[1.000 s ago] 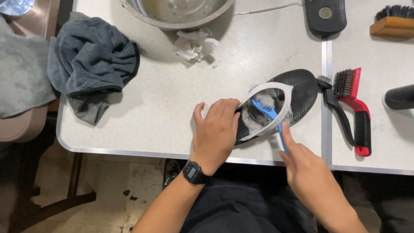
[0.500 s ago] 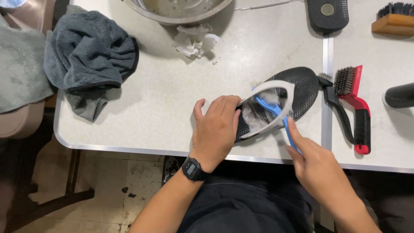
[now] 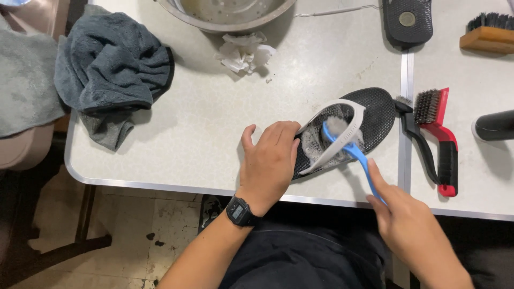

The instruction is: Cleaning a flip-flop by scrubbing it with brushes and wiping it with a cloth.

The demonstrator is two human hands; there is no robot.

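A black flip-flop [image 3: 375, 112] with a grey strap [image 3: 342, 107] lies on the white table [image 3: 214, 139], soapy foam on its footbed. My left hand [image 3: 267, 160], a black watch on its wrist, presses down on the heel end. My right hand [image 3: 407, 225] grips a blue toothbrush [image 3: 350, 150] by the handle. Its foamy head rests on the footbed under the strap.
A red wire brush [image 3: 439, 134] and a black brush [image 3: 415, 134] lie right of the sandal. A dark grey towel [image 3: 112, 64], crumpled tissue [image 3: 243, 53] and a metal bowl [image 3: 230, 13] sit further back. A second sandal [image 3: 407, 21], a wooden brush [image 3: 490, 32] and a black cylinder [image 3: 495, 126] are at the right.
My right hand has drawn back toward me and rightward, pulling the toothbrush along the footbed. The left hand stays on the heel.
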